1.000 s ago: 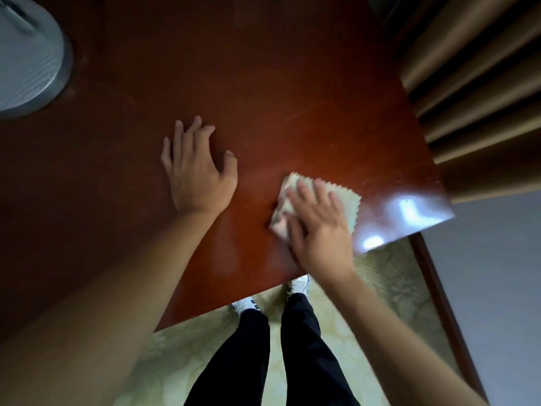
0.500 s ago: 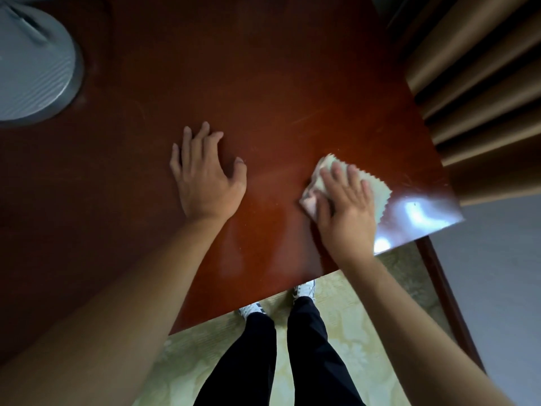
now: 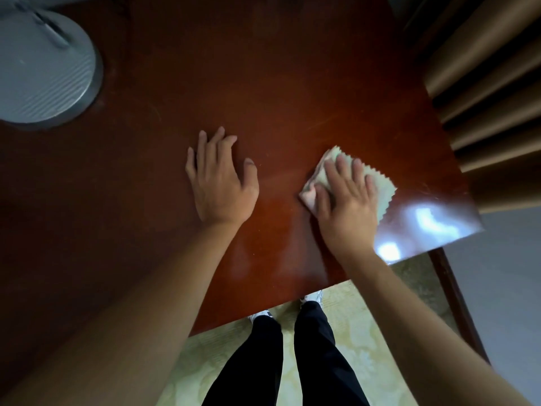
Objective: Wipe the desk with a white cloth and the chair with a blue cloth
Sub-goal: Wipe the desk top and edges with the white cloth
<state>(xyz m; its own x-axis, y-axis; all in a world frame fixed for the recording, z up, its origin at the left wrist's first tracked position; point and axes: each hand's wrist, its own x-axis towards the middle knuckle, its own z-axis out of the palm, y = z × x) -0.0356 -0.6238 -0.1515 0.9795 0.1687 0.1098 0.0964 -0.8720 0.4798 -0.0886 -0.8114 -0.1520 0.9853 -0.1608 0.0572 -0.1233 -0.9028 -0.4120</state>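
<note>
Desk [image 3: 263,83]: right hand [image 3: 345,206] flat on white cloth [image 3: 383,191] (left hand [image 3: 222,183] open).

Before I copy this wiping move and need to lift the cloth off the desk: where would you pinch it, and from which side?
Probably the zigzag-cut corner of the white cloth that sticks out past the right hand. It lies flat on the desk, pinned under that palm, so come from the right, beside the bright reflection, and pinch thumb over edge. The left hand rests flat and apart.
</note>
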